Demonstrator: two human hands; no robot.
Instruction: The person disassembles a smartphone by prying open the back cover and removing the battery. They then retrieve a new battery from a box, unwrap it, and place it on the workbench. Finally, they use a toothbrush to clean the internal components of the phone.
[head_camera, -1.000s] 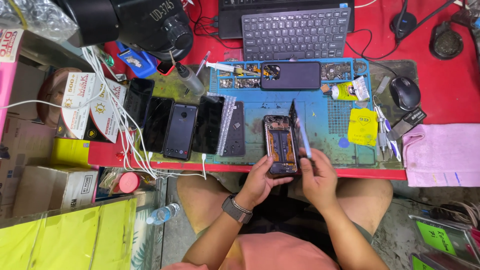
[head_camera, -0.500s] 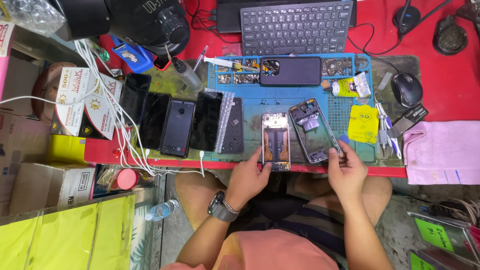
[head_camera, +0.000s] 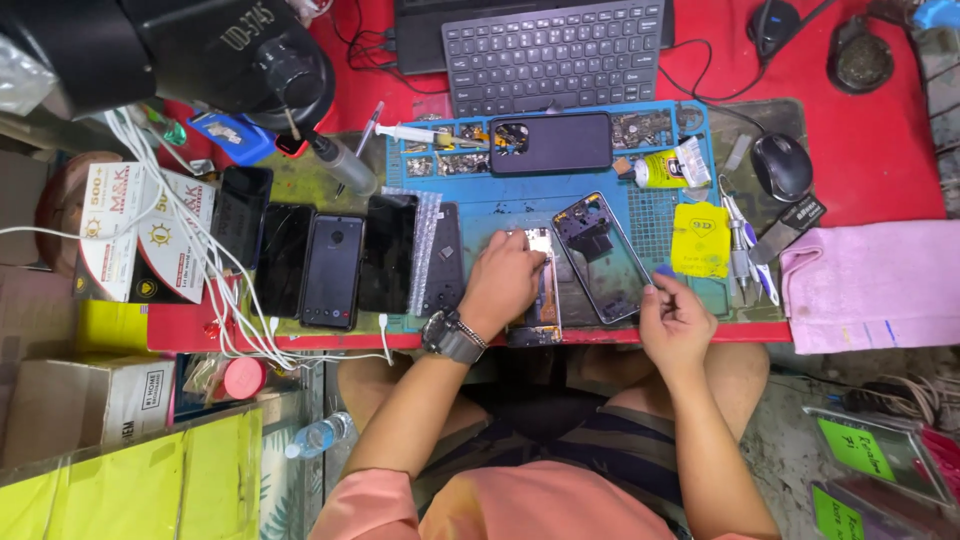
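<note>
Now the left hand (head_camera: 505, 280) presses flat on the opened phone (head_camera: 538, 290) at the near edge of the blue mat (head_camera: 520, 205), so it could slide off, while the right hand (head_camera: 675, 318) pinches a thin tool (head_camera: 655, 283) beside the loose back frame (head_camera: 600, 255).

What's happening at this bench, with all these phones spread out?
A person is working on an opened phone on a blue work mat. The left hand rests on top of the phone, pressing it onto the mat. The right hand pinches a thin tool beside a detached phone back frame lying next to it. A row of dark phones sits to the left, and a keyboard lies beyond the mat.
</note>
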